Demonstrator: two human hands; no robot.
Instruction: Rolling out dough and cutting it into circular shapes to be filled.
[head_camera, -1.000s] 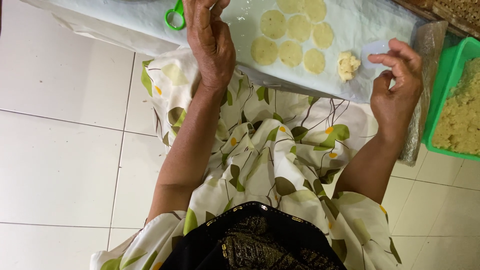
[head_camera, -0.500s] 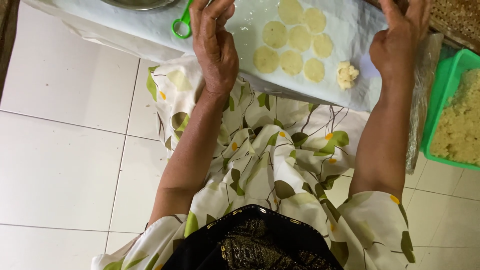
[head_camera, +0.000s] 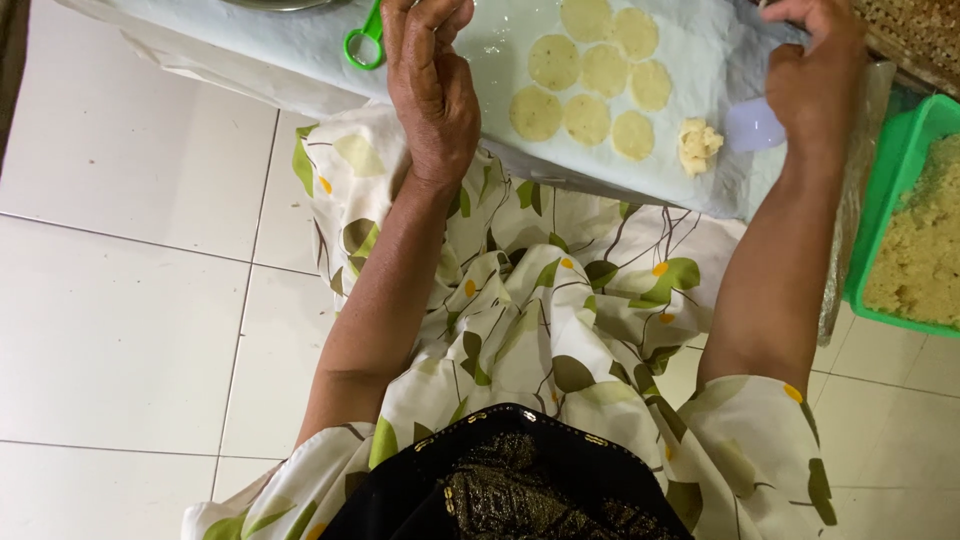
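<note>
Right hand (head_camera: 815, 75) risen (gripping sheet (head_camera: 700, 40)); dough discs (head_camera: 590, 70) flat.

Pale plastic sheet (head_camera: 300, 45) is lying flat, spreading across the top from 11 to 2 o'clock. Seven flat round dough discs (head_camera: 598, 70) are sitting clustered on it at 12 to 1 o'clock. Small rough dough lump (head_camera: 697, 145) is resting just beside their lower-right edge.

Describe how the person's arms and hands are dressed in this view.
Both hands, left hand and right hand, are bare: no gloves, and no rings or watch that I can see. The forearms are uncovered. Short loose sleeves of a cream garment with a green leaf print and small orange dots end near the elbows.
</note>
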